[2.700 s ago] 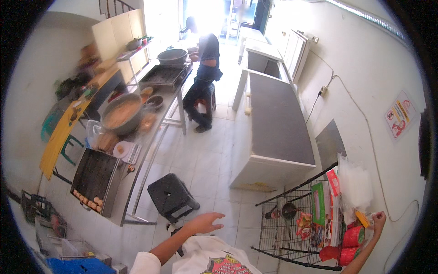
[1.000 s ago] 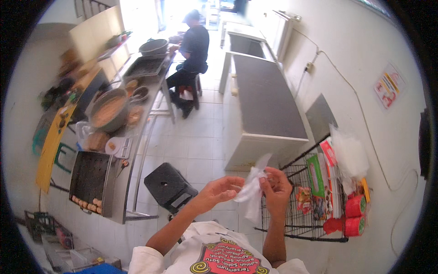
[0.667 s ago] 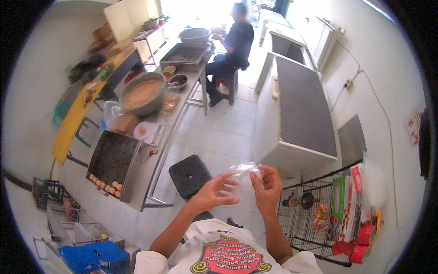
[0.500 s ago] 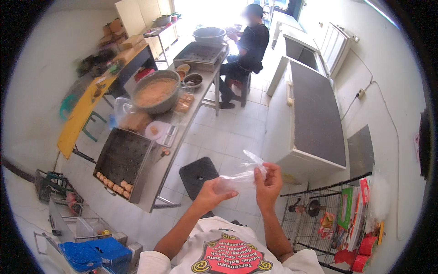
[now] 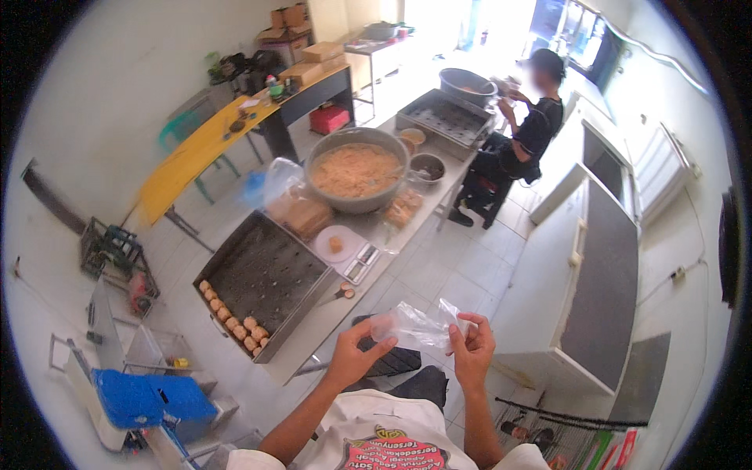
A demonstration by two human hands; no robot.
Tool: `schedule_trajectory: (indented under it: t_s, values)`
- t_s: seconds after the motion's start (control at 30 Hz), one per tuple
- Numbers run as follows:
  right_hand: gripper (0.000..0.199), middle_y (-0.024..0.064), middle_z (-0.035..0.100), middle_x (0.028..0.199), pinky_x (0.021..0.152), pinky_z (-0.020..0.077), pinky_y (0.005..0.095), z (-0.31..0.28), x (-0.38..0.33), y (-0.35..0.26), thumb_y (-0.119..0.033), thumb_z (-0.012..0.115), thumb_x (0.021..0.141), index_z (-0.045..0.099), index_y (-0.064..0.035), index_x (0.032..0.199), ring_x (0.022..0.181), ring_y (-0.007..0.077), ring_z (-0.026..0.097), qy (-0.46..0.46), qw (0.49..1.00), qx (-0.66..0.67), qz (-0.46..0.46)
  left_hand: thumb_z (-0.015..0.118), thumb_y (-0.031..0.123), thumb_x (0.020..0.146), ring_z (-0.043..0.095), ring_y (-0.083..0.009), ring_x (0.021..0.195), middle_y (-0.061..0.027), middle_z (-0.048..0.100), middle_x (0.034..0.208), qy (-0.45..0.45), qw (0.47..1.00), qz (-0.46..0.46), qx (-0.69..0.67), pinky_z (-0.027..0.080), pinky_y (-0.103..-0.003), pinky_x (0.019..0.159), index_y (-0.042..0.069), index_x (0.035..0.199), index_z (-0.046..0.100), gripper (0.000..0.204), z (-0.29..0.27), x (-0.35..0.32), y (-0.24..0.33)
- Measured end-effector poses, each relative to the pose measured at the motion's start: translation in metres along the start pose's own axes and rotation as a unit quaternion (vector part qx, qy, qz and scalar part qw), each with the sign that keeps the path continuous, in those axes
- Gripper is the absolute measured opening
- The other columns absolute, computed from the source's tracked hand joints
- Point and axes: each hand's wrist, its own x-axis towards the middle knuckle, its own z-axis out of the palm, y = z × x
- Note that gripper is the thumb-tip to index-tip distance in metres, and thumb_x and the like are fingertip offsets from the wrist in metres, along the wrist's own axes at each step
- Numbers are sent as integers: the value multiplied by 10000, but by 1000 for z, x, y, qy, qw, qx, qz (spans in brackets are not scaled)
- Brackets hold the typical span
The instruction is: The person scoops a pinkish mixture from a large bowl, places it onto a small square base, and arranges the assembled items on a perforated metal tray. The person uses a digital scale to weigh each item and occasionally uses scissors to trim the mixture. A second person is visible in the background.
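Note:
A crumpled piece of thin clear plastic point(image 5: 419, 327) stretches between my hands in front of my body; whether it is a bag or a disposable glove I cannot tell. My left hand point(image 5: 356, 355) pinches its left end between thumb and fingers. At the other end, my right hand point(image 5: 471, 348) grips it, with a loose pointed tip standing up beside the fingers. Nearest to my hands is the long table point(image 5: 321, 345), with a dark metal tray point(image 5: 262, 270) on its near end. Several pale dough balls point(image 5: 227, 317) line the tray's near-left edge.
A large grey basin point(image 5: 356, 205) of orange-tinted mixture stands behind a digital scale point(image 5: 362, 262) bearing a small lump. Farther along sits a co-worker point(image 5: 540, 129) beside another tray point(image 5: 445, 117). A chest freezer point(image 5: 599, 274) stands right; a black stool point(image 5: 392, 360) is below my hands.
My view has swung left and toward the table, so the tray and basin appear larger and farther right. Both hands keep hold of the plastic, which is now spread wider.

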Motion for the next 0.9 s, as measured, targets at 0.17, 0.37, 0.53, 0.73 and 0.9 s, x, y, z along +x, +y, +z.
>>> schedule_trajectory:
  t_s: [0.17,0.37,0.53,0.73,0.9]
  values:
    - [339,49,676,1083,741,511,266,3,89,17,-41,755,941,605,-31,1245,933,101,634,-75,993,-88,-22,855,141,908,716,-115,966,-75,800,1027,87,983,-99,-130,560,-299,889,12,1026,799,184,2,34,2]
    - [634,147,615,1378,975,488,404,-15,173,-41,-178,896,810,589,-66,1353,1225,283,598,-395,874,-138,-247,894,129,857,688,-105,945,-14,767,959,69,997,-31,-19,543,-286,891,13,933,754,197,45,77,6]
    - [304,68,766,1035,826,524,346,-5,257,-20,-191,902,831,756,-40,1050,929,177,696,-662,718,-167,-134,884,162,871,690,-117,985,-15,767,987,77,990,-122,4,546,-310,930,20,1055,750,269,77,94,51]
    - [227,86,748,878,838,561,366,11,282,-33,-172,864,881,717,-5,929,879,205,717,-678,711,-163,-91,840,136,913,709,-118,940,-49,783,1030,134,970,-155,-129,565,-292,884,5,1100,756,243,81,82,45]
    - [163,29,760,934,837,563,315,37,281,-36,-111,839,903,715,-27,968,864,138,706,-712,688,-89,-107,827,117,925,725,-117,952,-75,784,1026,177,965,-155,-118,578,-282,869,-5,1095,751,223,74,71,23]
